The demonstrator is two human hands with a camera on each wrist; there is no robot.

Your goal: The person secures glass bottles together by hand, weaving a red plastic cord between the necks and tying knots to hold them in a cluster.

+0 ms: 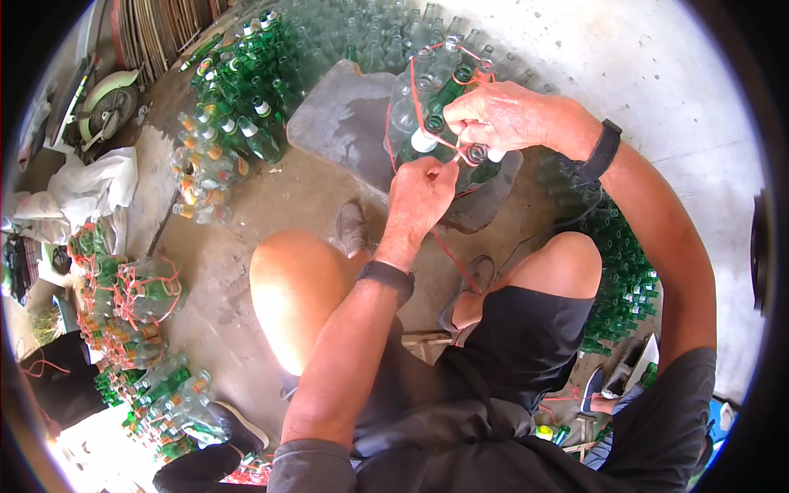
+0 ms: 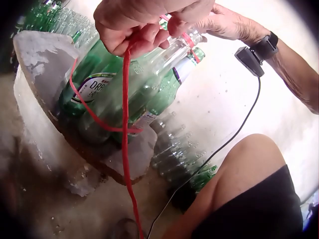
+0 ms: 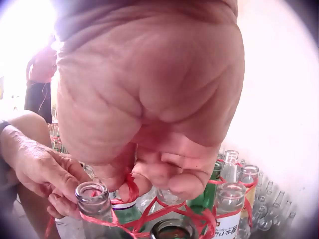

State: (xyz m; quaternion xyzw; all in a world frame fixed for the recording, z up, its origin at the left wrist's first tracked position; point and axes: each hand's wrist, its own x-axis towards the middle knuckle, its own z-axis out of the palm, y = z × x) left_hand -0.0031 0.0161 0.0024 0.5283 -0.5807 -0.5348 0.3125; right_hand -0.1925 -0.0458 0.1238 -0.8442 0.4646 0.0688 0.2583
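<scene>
A cluster of clear and green glass bottles [image 2: 94, 84] stands upright on a stone slab [image 1: 337, 115], with red plastic twine [image 2: 125, 124] looped and crossed around the necks. At the near side of the cluster my left hand [image 1: 423, 193] grips the twine, and a length hangs below it toward the floor. My right hand [image 1: 509, 117] is over the bottle tops, fingers curled, pinching a strand of the twine [image 3: 131, 186] beside a clear bottle neck [image 3: 92, 191]. In the right wrist view the left hand is low at the left, close to that neck.
Many green bottles [image 1: 255, 107] stand at the left back, and more [image 1: 629, 279] are on the right. Tied bundles [image 1: 148, 287] line the far left. A black cable [image 2: 219, 149] runs down from my right wrist. My knees flank the slab's near side; another person [image 3: 40, 79] is behind.
</scene>
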